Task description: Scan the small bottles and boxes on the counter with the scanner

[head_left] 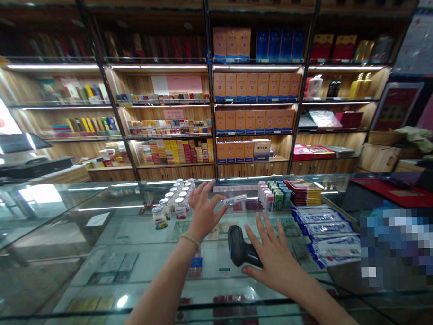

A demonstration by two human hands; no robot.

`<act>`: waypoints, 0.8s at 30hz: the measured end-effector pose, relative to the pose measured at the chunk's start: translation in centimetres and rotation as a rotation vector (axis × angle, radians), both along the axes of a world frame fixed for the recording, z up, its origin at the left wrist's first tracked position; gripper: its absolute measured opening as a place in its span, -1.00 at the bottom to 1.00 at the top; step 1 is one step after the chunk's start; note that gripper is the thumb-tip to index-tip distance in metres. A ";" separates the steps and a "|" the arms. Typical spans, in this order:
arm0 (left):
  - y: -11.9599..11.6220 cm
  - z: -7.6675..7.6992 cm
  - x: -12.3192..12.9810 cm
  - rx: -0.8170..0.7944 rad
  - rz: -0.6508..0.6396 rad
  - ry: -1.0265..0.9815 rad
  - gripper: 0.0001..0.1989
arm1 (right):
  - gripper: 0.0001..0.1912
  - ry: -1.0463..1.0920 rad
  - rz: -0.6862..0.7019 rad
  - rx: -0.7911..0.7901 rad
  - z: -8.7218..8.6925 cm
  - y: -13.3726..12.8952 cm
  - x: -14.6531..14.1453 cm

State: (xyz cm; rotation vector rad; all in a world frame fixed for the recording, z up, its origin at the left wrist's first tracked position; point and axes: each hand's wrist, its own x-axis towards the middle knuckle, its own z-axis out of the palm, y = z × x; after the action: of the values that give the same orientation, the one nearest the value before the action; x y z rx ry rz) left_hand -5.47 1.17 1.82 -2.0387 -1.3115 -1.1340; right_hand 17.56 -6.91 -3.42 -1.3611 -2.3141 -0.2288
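Note:
My left hand [204, 212] reaches over the glass counter, with the thumb and index finger at the near end of a small clear-and-white tube [236, 199] with a barcode. They appear to pinch it, while the other fingers point away. Below and to the right, a black handheld barcode scanner [236, 247] lies with its head toward the left. My right hand [271, 253] is at its handle, fingers spread and not wrapped round it; the palm hides the handle's end. White-capped jars [180, 208] stand in rows left of my left hand.
Small pink, green and blue tubes [270, 196] stand behind the scanner, beside stacked red-and-gold packs [303, 192]. Blue-and-white packets [327, 229] lie to the right. A paper slip [97, 219] rests at left. Lit shelves hold orange boxes [257, 121] beyond the glass counter [164, 283].

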 end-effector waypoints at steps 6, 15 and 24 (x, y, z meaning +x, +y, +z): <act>0.1 -0.1 -0.1 -0.011 0.001 -0.006 -0.86 | -0.22 0.018 -0.005 0.012 0.0 0.1 -0.4; 0.0 -0.3 -0.1 -0.010 0.005 -0.016 -0.87 | -0.61 0.012 -0.044 -0.041 0.1 -0.6 -2.2; 0.2 -0.3 -0.3 0.002 0.034 -0.015 -0.86 | -0.57 0.150 -0.003 0.041 0.5 -0.6 -1.1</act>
State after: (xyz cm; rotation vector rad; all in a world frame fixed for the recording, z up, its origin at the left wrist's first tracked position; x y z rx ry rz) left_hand -5.76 1.34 1.48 -2.0026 -1.3465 -1.1376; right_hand 16.48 -7.55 -2.94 -1.3157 -2.1718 -0.1681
